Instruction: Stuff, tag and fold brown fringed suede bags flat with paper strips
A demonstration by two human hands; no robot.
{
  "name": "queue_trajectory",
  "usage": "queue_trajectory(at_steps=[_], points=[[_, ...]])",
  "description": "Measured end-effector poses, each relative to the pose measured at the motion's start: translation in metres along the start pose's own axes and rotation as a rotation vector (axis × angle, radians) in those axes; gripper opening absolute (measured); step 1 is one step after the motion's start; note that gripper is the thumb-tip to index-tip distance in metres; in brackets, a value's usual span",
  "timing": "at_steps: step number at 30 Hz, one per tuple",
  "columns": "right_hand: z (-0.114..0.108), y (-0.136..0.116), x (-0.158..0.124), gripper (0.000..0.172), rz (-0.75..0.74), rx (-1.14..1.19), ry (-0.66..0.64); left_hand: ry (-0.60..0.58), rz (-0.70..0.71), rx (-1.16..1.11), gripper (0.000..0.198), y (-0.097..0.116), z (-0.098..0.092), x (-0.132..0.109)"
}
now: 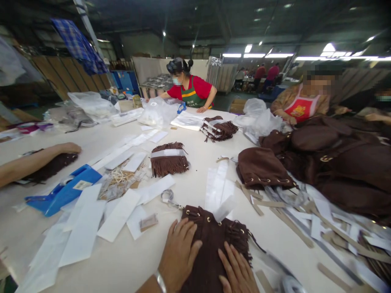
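Brown suede-like cloth makes up the fringed drawstring bag point(206, 248) lying flat before me on the white tabletop point(134, 264), and from my remote seat I judge it light, limp, more grippy than slippery, and hardly fragile. My left hand point(180, 248) and right hand point(238, 266) rest on it with fingers extended, grasping nothing. I'd take hold by the gold eyelets point(209, 219) at its top edge, avoiding the loose fringe point(243, 232), which could snag.

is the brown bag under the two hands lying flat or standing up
Lying flat: the brown bag is laid out on the table, gold eyelets facing up, the left hand and right hand palm down over it.
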State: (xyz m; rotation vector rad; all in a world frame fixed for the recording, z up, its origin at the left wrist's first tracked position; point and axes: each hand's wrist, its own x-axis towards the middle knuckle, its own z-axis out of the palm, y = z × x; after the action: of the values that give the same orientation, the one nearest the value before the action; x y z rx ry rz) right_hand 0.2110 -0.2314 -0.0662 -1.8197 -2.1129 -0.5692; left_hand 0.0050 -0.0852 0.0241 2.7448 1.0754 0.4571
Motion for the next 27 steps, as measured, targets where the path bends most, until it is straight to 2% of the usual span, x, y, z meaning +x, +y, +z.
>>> queue_trajectory(at_steps=[3, 5, 6, 8, 10, 14, 19, 23, 27], points=[[-0.001, 0.0, -0.001, 0.059, 0.03, 0.02, -0.064, -0.005, -0.037, -0.083, 0.042, -0.008, -0.008, 0.058], [-0.005, -0.001, 0.0, 0.059, 0.032, 0.04, -0.079, -0.166, 0.086, -0.092, 0.044, -0.019, -0.006, 0.089], [-0.007, -0.001, 0.001, 0.059, 0.033, 0.049, -0.083, -0.261, 0.168, -0.09, 0.045, -0.025, -0.003, 0.1], [-0.012, -0.004, 0.002, 0.059, 0.042, 0.063, -0.102, -0.379, 0.28, -0.083, 0.045, -0.038, 0.002, 0.113], [-0.016, -0.006, 0.003, 0.059, 0.068, 0.072, -0.121, -0.409, 0.313, -0.062, 0.04, -0.047, 0.004, 0.118], [-0.021, -0.01, 0.004, 0.056, 0.116, 0.088, -0.119, -0.395, 0.273, 0.049, 0.022, -0.051, 0.0, 0.119], [-0.027, -0.015, 0.006, 0.053, 0.123, 0.076, -0.094, -0.324, 0.267, 0.165, 0.02, -0.036, -0.015, 0.111], [-0.033, -0.02, 0.006, 0.052, 0.141, 0.063, -0.092, -0.287, 0.252, 0.224, 0.022, -0.024, -0.03, 0.076], [-0.038, -0.022, 0.006, 0.05, 0.159, 0.09, -0.078, -0.29, 0.143, 0.272, 0.025, -0.027, -0.041, 0.027]])
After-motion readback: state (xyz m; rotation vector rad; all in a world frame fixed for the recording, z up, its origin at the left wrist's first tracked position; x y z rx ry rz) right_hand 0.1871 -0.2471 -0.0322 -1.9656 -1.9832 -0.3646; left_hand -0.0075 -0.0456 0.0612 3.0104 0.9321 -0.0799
